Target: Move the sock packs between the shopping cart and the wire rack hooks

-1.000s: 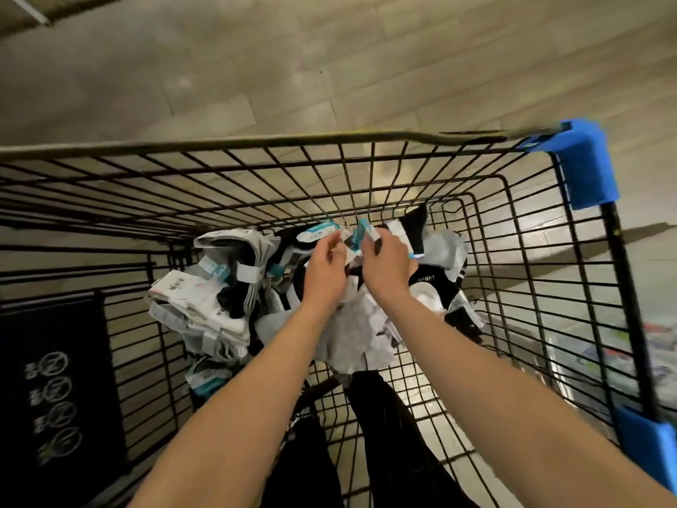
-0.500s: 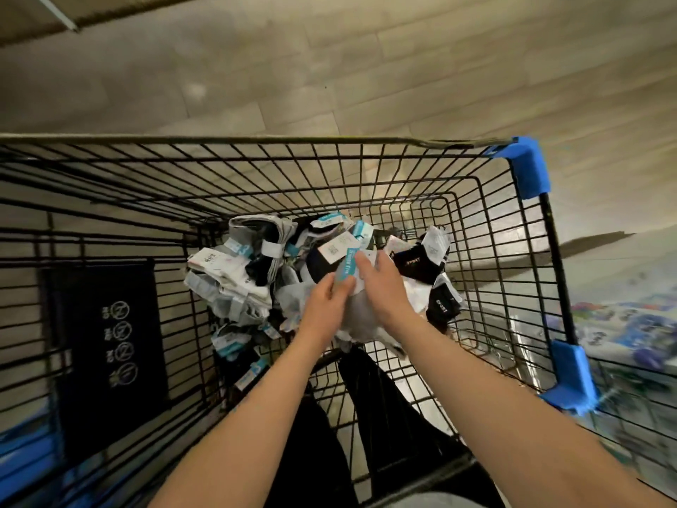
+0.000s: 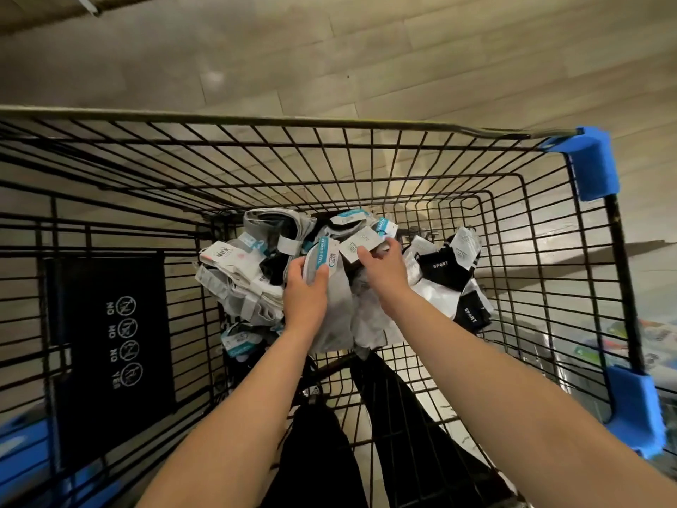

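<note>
Both my arms reach down into a black wire shopping cart (image 3: 366,126). A heap of packaged socks (image 3: 234,280) in white, grey and black lies in its far end. My left hand (image 3: 306,295) grips a grey pair with a white and teal label (image 3: 320,260), thumb on top of the label. My right hand (image 3: 384,267) pinches a white paper tag (image 3: 357,243) on another pair in the middle of the heap. Black socks printed SPORT (image 3: 445,267) lie just right of my right hand.
Blue plastic bumpers (image 3: 593,163) cap the cart's right corners. A black panel with round white symbols (image 3: 121,335) hangs on the cart's left side. Pale wood-look flooring (image 3: 329,49) lies beyond the cart. My dark trouser legs (image 3: 381,405) show through the wire floor.
My hands have drawn apart: the left now grips the grey labelled pair lower down, the right has gone to a white tag. The view has shifted over the cart.
</note>
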The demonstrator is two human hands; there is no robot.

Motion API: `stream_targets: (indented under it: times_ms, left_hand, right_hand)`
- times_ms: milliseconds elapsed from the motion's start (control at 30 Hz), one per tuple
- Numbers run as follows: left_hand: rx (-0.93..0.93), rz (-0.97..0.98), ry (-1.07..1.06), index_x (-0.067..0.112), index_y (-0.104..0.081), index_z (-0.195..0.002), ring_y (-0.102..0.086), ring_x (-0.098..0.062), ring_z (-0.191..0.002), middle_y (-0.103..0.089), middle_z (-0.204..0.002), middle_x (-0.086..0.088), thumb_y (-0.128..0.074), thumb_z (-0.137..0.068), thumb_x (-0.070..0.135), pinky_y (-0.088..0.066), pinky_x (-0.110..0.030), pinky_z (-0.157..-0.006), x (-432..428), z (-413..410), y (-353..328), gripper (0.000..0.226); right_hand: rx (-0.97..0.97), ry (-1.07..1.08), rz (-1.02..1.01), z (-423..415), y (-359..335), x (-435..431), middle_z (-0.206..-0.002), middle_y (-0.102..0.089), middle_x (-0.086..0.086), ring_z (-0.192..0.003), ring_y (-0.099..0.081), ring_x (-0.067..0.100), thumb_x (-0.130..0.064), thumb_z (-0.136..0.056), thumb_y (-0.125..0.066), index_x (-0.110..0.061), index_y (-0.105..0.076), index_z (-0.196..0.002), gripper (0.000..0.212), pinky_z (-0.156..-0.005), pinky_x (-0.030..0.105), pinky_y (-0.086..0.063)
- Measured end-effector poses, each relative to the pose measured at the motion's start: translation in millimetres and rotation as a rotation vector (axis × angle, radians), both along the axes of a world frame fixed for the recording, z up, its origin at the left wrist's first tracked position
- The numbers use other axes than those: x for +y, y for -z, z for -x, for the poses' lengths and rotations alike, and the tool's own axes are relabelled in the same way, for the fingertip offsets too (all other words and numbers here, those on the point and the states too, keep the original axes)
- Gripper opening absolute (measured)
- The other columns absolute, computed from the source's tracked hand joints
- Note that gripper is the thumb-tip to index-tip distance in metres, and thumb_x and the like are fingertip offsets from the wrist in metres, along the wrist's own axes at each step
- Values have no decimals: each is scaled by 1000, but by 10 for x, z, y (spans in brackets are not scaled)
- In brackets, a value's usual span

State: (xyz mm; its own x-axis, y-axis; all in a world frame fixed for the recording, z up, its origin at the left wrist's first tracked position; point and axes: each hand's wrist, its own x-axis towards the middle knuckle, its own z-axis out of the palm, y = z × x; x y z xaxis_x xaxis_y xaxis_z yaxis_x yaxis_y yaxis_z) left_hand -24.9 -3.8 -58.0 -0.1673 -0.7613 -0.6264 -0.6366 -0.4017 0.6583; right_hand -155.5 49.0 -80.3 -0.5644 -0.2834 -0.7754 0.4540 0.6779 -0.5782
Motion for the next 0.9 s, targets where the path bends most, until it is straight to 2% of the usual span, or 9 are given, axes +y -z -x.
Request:
stream_targets:
  times_ms: [100, 167, 300, 400, 500, 633, 700, 800, 900]
  left_hand:
    - [0, -15, -6, 27, -52, -118, -61, -4, -85, -65, -106, 5, -58, -99, 34, -45, -22, -63, -49, 2, 77, 21]
    - [2, -30, -29, 25, -53, -122, -61, -5, -88, -65, -107, 6, -59, -99, 34, -45, -21, -65, -71, -29, 70, 25]
    - [8, -38, -89, 20, -55, -127, -61, -3, -91, -66, -110, 5, -59, -99, 33, -46, -21, -70, -125, -178, -8, 31]
    - [16, -40, -148, 19, -55, -128, -57, 5, -89, -65, -111, 6, -59, -100, 31, -44, -12, -65, -168, -317, -61, 30]
    - [31, -30, -126, 20, -55, -127, -57, 6, -89, -63, -106, 11, -58, -100, 32, -43, -8, -64, -250, -327, -74, 29]
    - [58, -38, -12, 22, -59, -121, -63, -10, -97, -66, -107, 8, -58, -99, 35, -48, -27, -75, -337, -51, -8, 26]
    - [45, -41, 53, 22, -61, -120, -62, -12, -97, -66, -107, 7, -59, -98, 35, -49, -30, -76, -344, 136, 59, 26]
    - [53, -67, 131, 22, -65, -120, -64, -14, -98, -68, -107, 8, -60, -97, 36, -52, -33, -82, -314, 407, 148, 28]
    - [49, -75, 182, 21, -65, -120, -64, -17, -99, -67, -105, 6, -59, -98, 34, -49, -33, -79, -274, 641, 262, 27]
  right_hand:
    - [278, -140, -43, -11, -63, -132, -113, -58, 3, -101, -57, 20, -25, -95, -62, -20, -56, -123, 29, -90, 32, -47]
    - [263, -205, 18, -54, -141, -199, -98, -64, 0, -87, -60, 16, -21, -97, -59, -21, -63, -110, 14, -76, 28, -47]
    - [157, -331, 126, -196, -271, -323, -98, -66, -11, -85, -58, -3, -16, -99, -59, -19, -67, -114, 18, -67, 6, -40]
    - [130, -319, 98, -267, -292, -445, -106, -64, -9, -96, -59, 4, -15, -99, -58, -16, -66, -121, 23, -69, 2, -37]
    - [189, -319, 57, -250, -264, -521, -112, -64, -5, -110, -60, 15, -14, -97, -57, -16, -66, -121, 26, -85, 17, -40]
    - [279, -231, -72, 24, -149, -434, -136, -56, 8, -128, -51, 25, -15, -95, -55, -14, -61, -132, 37, -107, 33, -40]
    - [234, -125, -126, 213, -74, -318, -141, -53, 9, -129, -51, 27, -16, -96, -53, -16, -55, -139, 43, -110, 41, -42]
    - [136, -59, -167, 440, 75, -127, -143, -54, 7, -128, -52, 26, -24, -100, -50, -15, -47, -146, 47, -105, 39, -44]
    - [21, -15, -147, 565, 187, -65, -154, -44, 8, -138, -44, 26, -32, -104, -47, -16, -36, -154, 54, -114, 42, -38]
